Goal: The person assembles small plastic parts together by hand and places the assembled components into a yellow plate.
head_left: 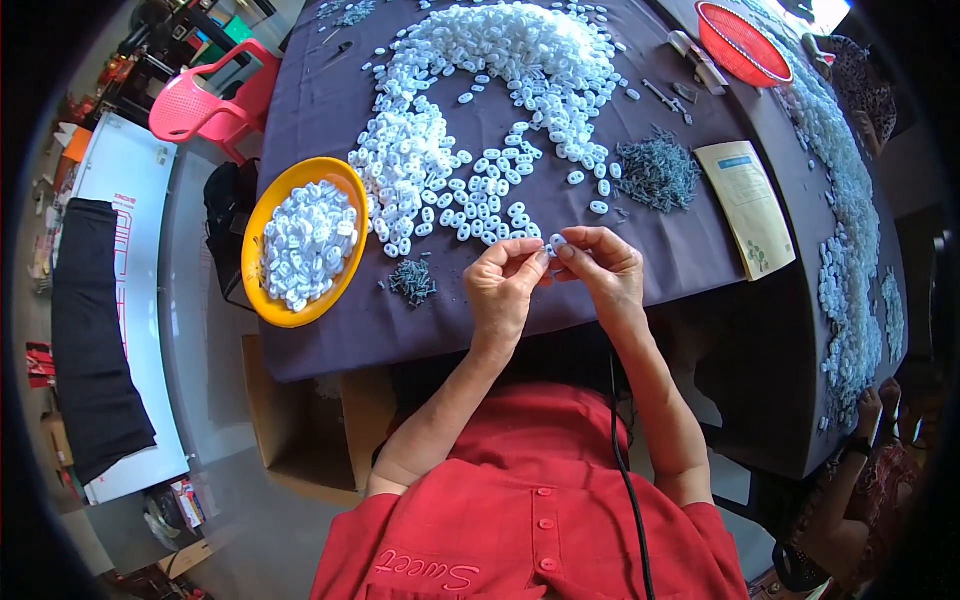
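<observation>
Right hand (617,278) pinches small white piece (557,241) in fingers; left hand (500,288), fingers narrowed beside it, contents unclear. Likely best: steady piece by edges, face uncovered.

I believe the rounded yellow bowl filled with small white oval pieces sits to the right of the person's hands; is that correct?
The side is wrong: the rounded yellow bowl filled with small white oval pieces sits left of the person's left hand and right hand, as the head view shows.

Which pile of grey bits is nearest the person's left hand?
The small pile, between the yellow bowl and left hand; others, like the bigger pile beside the envelope, lie farther away.
</observation>
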A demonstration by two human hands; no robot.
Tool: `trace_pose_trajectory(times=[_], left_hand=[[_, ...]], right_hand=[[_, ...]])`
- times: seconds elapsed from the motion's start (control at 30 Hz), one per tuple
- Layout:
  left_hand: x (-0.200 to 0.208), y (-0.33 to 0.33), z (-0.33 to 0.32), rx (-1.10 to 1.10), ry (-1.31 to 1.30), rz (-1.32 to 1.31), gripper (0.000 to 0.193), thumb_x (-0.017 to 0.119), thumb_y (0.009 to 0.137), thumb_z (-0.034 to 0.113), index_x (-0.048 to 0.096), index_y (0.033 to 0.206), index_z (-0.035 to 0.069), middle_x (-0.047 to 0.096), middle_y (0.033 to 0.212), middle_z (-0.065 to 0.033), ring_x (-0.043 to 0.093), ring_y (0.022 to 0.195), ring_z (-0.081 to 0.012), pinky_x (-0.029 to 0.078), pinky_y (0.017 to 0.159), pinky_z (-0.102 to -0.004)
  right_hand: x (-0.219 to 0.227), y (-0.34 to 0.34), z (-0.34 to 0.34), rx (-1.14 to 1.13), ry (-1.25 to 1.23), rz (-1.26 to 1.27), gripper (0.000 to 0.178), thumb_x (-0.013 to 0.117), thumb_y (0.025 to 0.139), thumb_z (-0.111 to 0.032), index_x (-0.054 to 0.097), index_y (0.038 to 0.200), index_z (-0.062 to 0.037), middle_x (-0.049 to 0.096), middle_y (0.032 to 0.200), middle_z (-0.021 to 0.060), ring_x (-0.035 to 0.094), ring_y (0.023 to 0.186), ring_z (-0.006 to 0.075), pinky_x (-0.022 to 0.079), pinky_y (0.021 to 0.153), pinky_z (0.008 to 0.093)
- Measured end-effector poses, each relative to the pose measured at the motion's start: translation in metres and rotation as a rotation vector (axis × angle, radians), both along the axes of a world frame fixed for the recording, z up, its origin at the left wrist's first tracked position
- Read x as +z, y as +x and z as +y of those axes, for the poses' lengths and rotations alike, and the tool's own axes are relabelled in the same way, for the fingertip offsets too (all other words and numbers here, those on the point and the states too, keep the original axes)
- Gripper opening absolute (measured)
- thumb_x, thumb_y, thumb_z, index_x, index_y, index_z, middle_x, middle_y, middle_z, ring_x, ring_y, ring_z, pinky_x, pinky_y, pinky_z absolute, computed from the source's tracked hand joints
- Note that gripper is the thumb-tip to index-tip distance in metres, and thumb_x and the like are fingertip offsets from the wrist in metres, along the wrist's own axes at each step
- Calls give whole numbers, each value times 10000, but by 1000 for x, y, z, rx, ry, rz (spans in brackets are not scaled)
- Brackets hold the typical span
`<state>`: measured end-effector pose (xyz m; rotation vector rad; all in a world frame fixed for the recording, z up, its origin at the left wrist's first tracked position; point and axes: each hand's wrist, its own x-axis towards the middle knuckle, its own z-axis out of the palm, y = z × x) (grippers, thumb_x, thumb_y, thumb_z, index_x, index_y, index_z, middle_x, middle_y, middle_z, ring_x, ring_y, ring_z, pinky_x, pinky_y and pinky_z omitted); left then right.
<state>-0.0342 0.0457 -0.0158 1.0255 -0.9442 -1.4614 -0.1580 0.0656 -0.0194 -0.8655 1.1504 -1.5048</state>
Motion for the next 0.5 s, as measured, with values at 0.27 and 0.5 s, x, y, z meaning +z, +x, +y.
trace_pose_trajectory(times=[0.27, 0.5], left_hand=[[3, 2, 0, -72, 50, 59, 105, 580, 820, -18, 617, 916, -41, 642, 826, -119, 637, 710, -178, 560, 650, -292], [2, 2, -3, -104, 39, 70, 86, 578, 818, -28, 599, 899, -47, 633, 848, -129, 640, 726, -193, 572, 668, -321]], right_hand=[[-8, 1, 0, 0, -45, -28, 143, 628, 800, -6, 629, 939, 25, 652, 821, 52, 613, 712, 92, 513, 642, 221], [-8, 0, 1, -15, -53, 52, 161, 618, 804, -1, 634, 962, 22, 655, 816, 39, 604, 723, 76, 504, 659, 208]])
